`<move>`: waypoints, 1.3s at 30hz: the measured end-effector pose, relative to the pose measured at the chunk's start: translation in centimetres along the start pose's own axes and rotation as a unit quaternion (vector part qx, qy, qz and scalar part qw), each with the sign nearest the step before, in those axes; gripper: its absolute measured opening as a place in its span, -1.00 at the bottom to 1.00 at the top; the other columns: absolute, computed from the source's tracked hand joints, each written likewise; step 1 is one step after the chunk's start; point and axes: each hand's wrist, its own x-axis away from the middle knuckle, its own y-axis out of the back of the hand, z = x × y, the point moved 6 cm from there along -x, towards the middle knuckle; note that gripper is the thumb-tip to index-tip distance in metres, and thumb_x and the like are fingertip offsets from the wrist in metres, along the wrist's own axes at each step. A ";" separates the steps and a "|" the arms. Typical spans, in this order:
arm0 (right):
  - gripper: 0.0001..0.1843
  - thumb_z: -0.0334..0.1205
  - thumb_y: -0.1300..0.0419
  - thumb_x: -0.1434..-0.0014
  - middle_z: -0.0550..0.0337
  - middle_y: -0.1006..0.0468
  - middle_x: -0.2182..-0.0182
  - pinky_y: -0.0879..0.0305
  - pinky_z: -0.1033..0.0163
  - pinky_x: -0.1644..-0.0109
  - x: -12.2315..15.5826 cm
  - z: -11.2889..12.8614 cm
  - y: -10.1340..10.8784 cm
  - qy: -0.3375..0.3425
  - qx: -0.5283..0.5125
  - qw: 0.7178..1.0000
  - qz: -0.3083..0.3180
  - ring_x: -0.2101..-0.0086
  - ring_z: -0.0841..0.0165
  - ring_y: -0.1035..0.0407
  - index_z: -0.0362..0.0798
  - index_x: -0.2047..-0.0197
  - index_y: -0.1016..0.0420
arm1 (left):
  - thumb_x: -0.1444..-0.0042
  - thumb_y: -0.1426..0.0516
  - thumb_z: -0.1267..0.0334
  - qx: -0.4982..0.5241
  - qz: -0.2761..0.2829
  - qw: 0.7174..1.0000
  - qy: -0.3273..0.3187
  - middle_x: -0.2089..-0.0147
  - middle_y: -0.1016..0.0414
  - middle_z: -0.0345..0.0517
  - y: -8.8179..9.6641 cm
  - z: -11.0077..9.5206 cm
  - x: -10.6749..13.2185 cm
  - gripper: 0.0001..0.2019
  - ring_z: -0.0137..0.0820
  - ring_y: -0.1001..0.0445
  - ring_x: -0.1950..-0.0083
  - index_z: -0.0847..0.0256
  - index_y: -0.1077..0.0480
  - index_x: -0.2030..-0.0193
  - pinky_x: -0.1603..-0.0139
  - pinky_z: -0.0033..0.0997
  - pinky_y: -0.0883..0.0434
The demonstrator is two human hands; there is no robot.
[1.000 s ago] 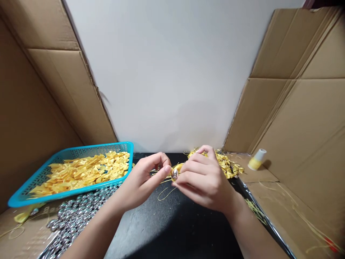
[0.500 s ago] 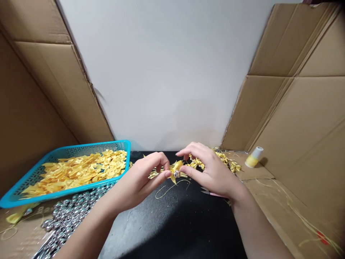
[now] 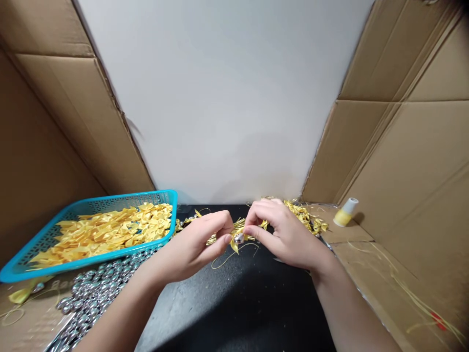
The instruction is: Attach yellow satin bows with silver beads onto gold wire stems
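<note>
Between my hands is a small yellow ribbon bow [image 3: 234, 248] with a shiny silver bell [image 3: 239, 238] at its front. My left hand [image 3: 200, 242] pinches the bow's left side between thumb and fingers. From the right, my right hand [image 3: 276, 232] closes thumb and fingertips on the bow just beside the bell. Gold twist ties [image 3: 239, 225] lie behind the bow, partly covered by my fingers. A thin yellow cord [image 3: 222, 264] loops on the black tabletop [image 3: 234, 303] below. Scissors are mostly hidden under my right hand.
At left stands a turquoise basket [image 3: 175, 210] of yellow bows, with many silver bells [image 3: 98, 288] in front. A heap of finished-looking yellow bows [image 3: 302, 215] lies behind my right hand. A yellow thread spool [image 3: 345, 212] stands at right. Cardboard walls [image 3: 414, 161] flank both sides.
My right hand's fingers have come down and closed at the bow, where they were raised and spread before. The bell has turned and shows more fully.
</note>
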 end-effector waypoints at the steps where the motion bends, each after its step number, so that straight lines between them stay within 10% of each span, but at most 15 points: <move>1: -0.82 -0.29 -0.18 -0.26 0.33 -0.47 0.41 -0.08 0.20 0.09 0.0 0.0 0.0 0.001 0.000 1.000 -0.001 0.32 0.43 -0.32 -0.05 0.41 -0.40 | -0.33 0.09 0.28 0.015 -0.002 1.000 0.000 0.37 -0.22 -0.25 0.0 0.1 0.0 -0.82 -0.48 -0.19 0.37 0.18 -0.16 0.34 0.36 -0.49 -0.21; 11: -0.79 -0.26 -0.18 -0.24 0.33 -0.50 0.44 -0.08 0.19 0.11 0.1 0.1 0.5 -0.020 -0.002 0.998 -0.062 0.34 0.43 -0.34 -0.05 0.45 -0.38 | -0.30 0.06 0.06 0.081 -0.137 0.984 0.077 0.40 -0.23 -0.24 1.6 1.0 0.4 -0.73 -0.45 -0.21 0.38 0.20 -0.22 0.32 0.37 -0.45 -0.21; 24: -0.79 -0.28 -0.16 -0.21 0.28 -0.47 0.48 -0.23 0.28 0.29 -0.3 -1.0 0.2 -0.099 -0.125 0.982 -0.101 0.41 0.43 -0.34 -0.07 0.47 -0.41 | -0.26 -0.04 0.10 0.123 -0.116 0.976 0.136 0.48 -0.38 -0.22 0.7 -0.4 -0.1 -0.68 -0.46 -0.33 0.41 0.24 -0.39 0.43 0.38 -0.50 -0.26; 30: -0.91 -0.25 -0.26 -0.15 0.24 -0.55 0.24 -0.17 0.15 0.03 -0.1 0.8 0.4 -0.002 -0.027 0.992 -0.119 0.17 0.34 -0.38 0.01 0.22 -0.52 | -0.27 -0.03 0.16 0.009 -0.133 0.985 0.106 0.50 -0.39 -0.23 0.7 -1.1 0.1 -0.71 -0.48 -0.30 0.46 0.23 -0.37 0.43 0.44 -0.53 -0.22; 39: -0.87 -0.27 -0.18 -0.23 0.35 -0.65 0.41 0.02 0.05 -0.17 0.2 1.3 -0.7 0.005 0.031 0.992 -0.122 0.36 0.39 -0.46 0.03 0.35 -0.53 | -0.21 -0.08 0.24 -0.208 -0.209 0.955 0.017 0.51 -0.38 -0.22 1.0 -2.5 0.4 -0.78 -0.44 -0.32 0.45 0.20 -0.34 0.46 0.39 -0.46 -0.21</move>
